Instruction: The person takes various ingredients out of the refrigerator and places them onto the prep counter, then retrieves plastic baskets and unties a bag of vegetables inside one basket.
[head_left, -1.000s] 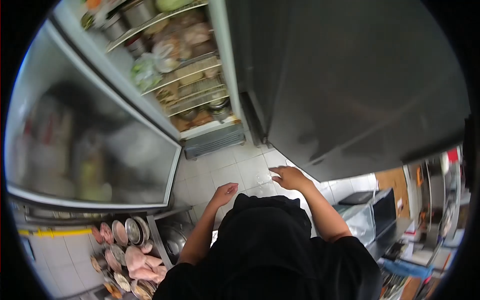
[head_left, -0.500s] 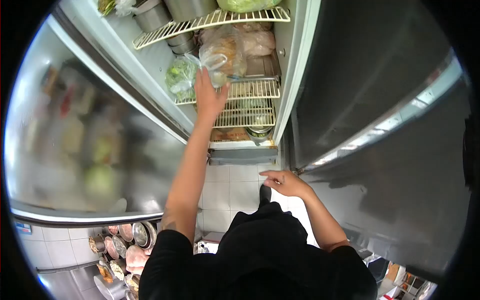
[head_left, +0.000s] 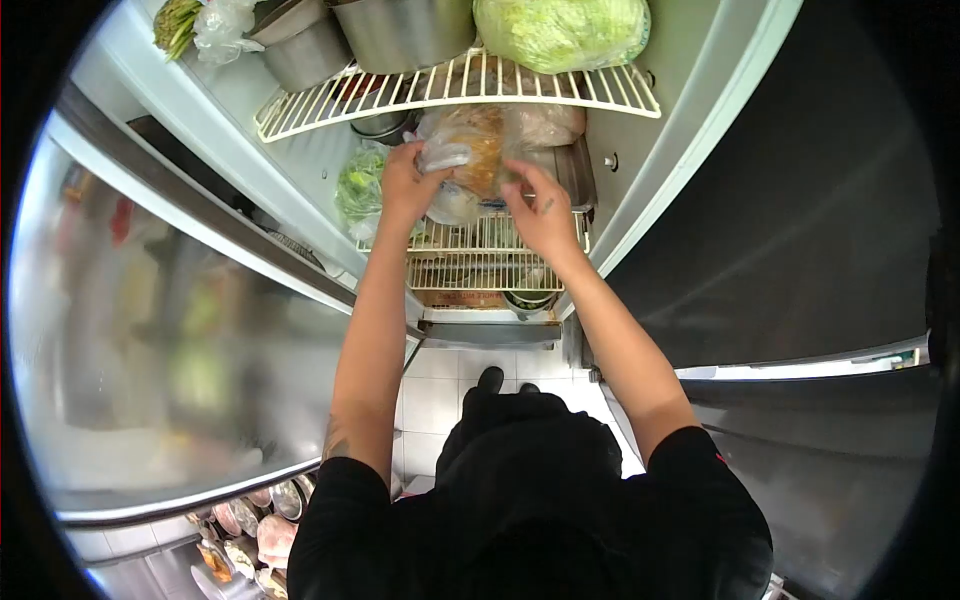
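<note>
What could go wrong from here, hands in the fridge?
The thin plastic bag between the left hand and right hand could tear. The bag of greens beside the left hand might get dragged along. Lifting high may bump the wire shelf above, which holds metal pots.

Red capital letters stand on the brown cardboard (head_left: 455,298) at the bottom of the fridge (head_left: 490,316); one word looks like "WITH" (the rest is too small and blurred to read surely). No other text is legible.
</note>
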